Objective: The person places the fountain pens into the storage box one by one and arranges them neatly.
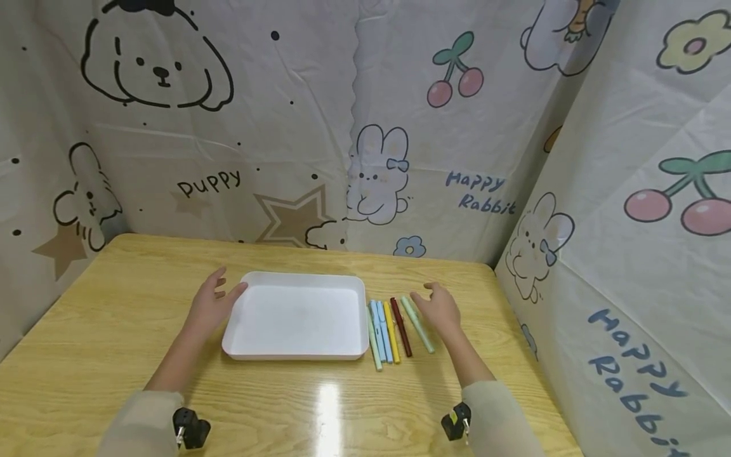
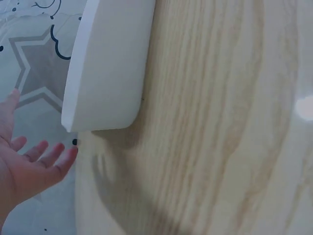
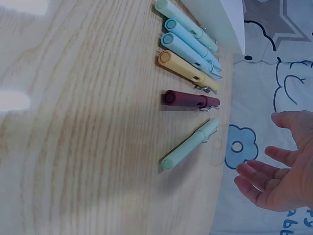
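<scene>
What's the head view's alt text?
Person's open left hand and right hand flank a shallow white rectangular tray and six slim green, light blue, yellow and maroon pens at its right, on a yellowish wood-grain table.

A wood-grain table carries a white tray and, beside it, six pens

On the counter before you, the tray lies between your left hand and a row of six pens. The row starts just beside the tray's right wall; your right hand is near its rightmost pen. Behind the counter and to its right hangs cloth
</scene>
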The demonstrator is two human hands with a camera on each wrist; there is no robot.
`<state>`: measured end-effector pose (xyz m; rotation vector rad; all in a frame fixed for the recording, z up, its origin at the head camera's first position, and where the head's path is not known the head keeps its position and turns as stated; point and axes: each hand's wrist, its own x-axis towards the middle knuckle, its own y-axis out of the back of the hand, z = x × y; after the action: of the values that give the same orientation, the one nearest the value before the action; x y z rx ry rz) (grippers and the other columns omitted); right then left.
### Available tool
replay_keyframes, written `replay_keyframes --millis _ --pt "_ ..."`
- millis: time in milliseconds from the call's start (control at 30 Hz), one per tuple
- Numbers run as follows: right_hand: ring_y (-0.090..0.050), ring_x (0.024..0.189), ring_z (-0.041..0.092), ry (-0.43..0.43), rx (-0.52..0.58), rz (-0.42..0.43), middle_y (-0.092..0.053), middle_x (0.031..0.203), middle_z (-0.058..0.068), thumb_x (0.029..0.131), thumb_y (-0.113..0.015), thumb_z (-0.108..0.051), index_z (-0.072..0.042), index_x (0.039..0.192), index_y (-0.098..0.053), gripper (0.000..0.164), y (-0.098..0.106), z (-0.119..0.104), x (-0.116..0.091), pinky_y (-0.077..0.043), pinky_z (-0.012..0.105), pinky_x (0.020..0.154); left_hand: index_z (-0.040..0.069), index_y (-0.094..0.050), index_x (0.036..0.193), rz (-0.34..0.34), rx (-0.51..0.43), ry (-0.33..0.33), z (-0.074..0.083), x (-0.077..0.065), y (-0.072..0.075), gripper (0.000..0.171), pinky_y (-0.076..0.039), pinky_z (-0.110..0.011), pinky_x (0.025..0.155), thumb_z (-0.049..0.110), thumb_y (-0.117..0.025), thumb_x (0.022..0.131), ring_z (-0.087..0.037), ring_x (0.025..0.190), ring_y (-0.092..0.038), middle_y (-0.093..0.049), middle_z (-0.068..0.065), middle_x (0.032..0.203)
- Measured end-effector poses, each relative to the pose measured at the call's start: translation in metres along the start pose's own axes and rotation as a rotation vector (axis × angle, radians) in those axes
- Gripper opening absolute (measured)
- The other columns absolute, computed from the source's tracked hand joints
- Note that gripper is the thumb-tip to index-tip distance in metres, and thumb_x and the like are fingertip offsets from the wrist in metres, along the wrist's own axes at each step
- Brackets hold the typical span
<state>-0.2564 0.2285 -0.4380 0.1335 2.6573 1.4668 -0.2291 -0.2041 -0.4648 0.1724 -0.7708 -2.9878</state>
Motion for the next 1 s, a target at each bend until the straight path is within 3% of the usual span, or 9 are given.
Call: replay_keyframes --millis 200,367,767,1000 --pt "-0.057 0.104 0.035 -0.019 0.078 -0.020 -0.059 0.118 0.024 0.091 -0.057 -0.035 0.001 0.129 -0.051 0.052 -0.005 0.013 -0.002 -0.048 0.045 0.080 0.007 -0.008 0.151 0.028 -0.120 0.052 -0.011 -0.004 -0.004 0.084 -0.039 -0.052 0.100 0.052 -0.047 0.092 -0.044 0.132 -0.033 -0.026 -0.027 0.149" --pt "-0.058 0.099 0.033 -0.027 0.137 -0.042 -0.060 0.114 0.023 0.091 -0.058 -0.031 0.002 0.126 -0.053 0.049 -0.012 0.023 -0.002 -0.049 0.040 0.075 0.007 -0.015 0.150 0.056 -0.151 0.078 -0.023 -0.005 -0.009 0.081 -0.045 -0.042 0.098 0.051 -0.048 0.092 -0.039 0.130 -0.039 -0.031 -0.025 0.147" --pt "-0.055 0.088 0.025 -0.082 0.245 -0.073 -0.059 0.106 0.020 0.088 -0.062 -0.027 0.002 0.122 -0.056 0.045 -0.031 0.046 0.003 -0.044 0.028 0.064 0.006 -0.028 0.146 0.092 -0.173 0.114 -0.043 -0.008 -0.021 0.070 -0.036 -0.039 0.105 0.046 -0.049 0.093 -0.032 0.131 -0.039 -0.040 -0.020 0.144" --pt "-0.053 0.077 0.020 -0.107 0.314 -0.059 -0.056 0.096 0.017 0.087 -0.064 -0.024 0.002 0.119 -0.058 0.042 -0.041 0.049 0.004 -0.044 0.025 0.060 0.006 -0.027 0.147 0.064 -0.206 0.126 -0.043 -0.012 -0.026 0.070 -0.038 -0.027 0.099 0.043 -0.053 0.092 -0.032 0.132 -0.038 -0.038 -0.021 0.145"
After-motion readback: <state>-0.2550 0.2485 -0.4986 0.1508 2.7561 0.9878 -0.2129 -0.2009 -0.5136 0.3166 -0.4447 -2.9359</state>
